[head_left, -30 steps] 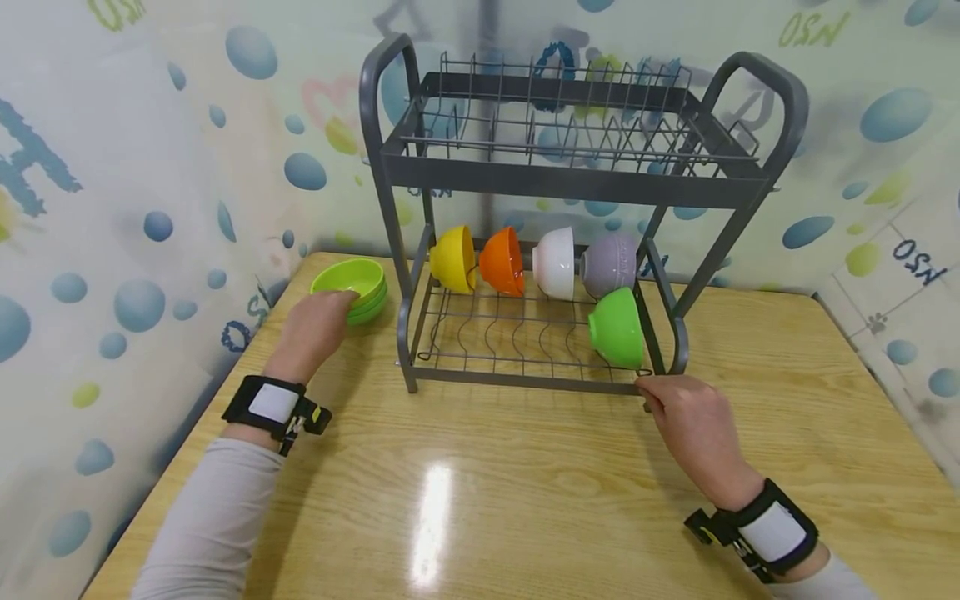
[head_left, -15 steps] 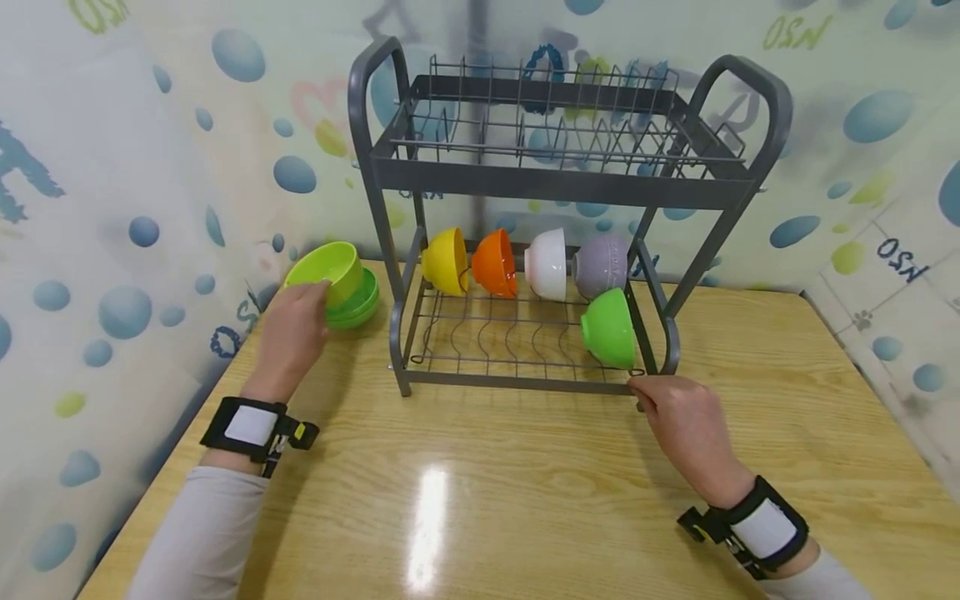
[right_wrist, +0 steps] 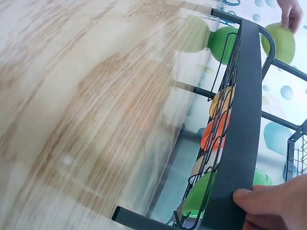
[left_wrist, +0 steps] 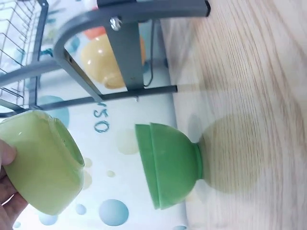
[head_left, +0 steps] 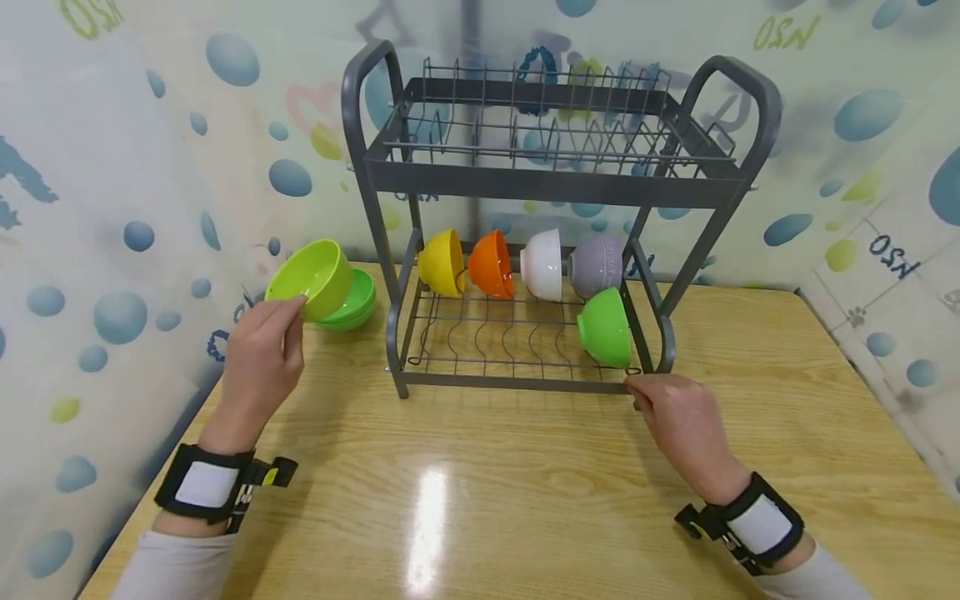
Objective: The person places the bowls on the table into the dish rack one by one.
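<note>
My left hand [head_left: 262, 354] pinches the rim of a yellow-green bowl [head_left: 318, 283], lifted and tilted above the table. Just behind it, two nested green bowls [left_wrist: 168, 165] stand on the tabletop, left of the rack. With my right hand [head_left: 682, 425] I grip the front right corner of the dark grey two-tier dish rack [head_left: 517, 383]. On the lower tier, a yellow bowl [head_left: 441, 263], an orange bowl [head_left: 491, 264], a white bowl [head_left: 542, 265] and a purple-grey bowl [head_left: 597, 265] rest on their sides in a row. One green bowl [head_left: 604, 329] leans in front, at the right end.
The rack's upper wire tier [head_left: 540, 133] rises above the bowls on curved side frames. A wooden table [head_left: 525, 492] carries everything. Behind and to the left is a wall covering [head_left: 120, 208] with blue and green spots, close to the left arm.
My left hand has lifted the yellow-green bowl off the green stack and drawn it left and toward me. The right hand keeps its grip on the rack. The view has shifted slightly.
</note>
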A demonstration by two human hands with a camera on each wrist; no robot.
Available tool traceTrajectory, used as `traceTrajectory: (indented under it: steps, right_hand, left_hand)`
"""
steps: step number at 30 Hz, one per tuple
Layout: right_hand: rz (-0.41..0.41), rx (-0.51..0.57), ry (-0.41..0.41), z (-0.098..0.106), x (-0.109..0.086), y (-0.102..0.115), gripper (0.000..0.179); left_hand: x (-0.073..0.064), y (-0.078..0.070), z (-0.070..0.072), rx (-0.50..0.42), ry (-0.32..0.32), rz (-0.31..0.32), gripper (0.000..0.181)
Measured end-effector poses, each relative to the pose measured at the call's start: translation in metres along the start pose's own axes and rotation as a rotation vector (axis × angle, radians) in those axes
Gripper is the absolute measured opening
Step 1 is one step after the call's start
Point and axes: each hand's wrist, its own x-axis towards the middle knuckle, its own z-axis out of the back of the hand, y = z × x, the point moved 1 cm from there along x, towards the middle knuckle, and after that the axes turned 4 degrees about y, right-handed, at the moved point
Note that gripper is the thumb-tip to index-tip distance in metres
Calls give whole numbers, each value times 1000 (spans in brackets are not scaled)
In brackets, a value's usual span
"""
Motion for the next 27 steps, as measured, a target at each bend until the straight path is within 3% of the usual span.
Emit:
traceTrajectory:
  steps: [14,18,27]
  right_hand:
    - [4,-3,-14,-1,-1,-1,10]
    - [-1,5,-12,-2,-2,-1,10]
    - [11,31,52,5,2,-3,17]
  left_hand:
    - [-13,-42,17,-143,-89,-254,19]
    - [-13,-57,16,-173,-77,-312,32]
    - [-5,-95,0,-286,-16,-472,28]
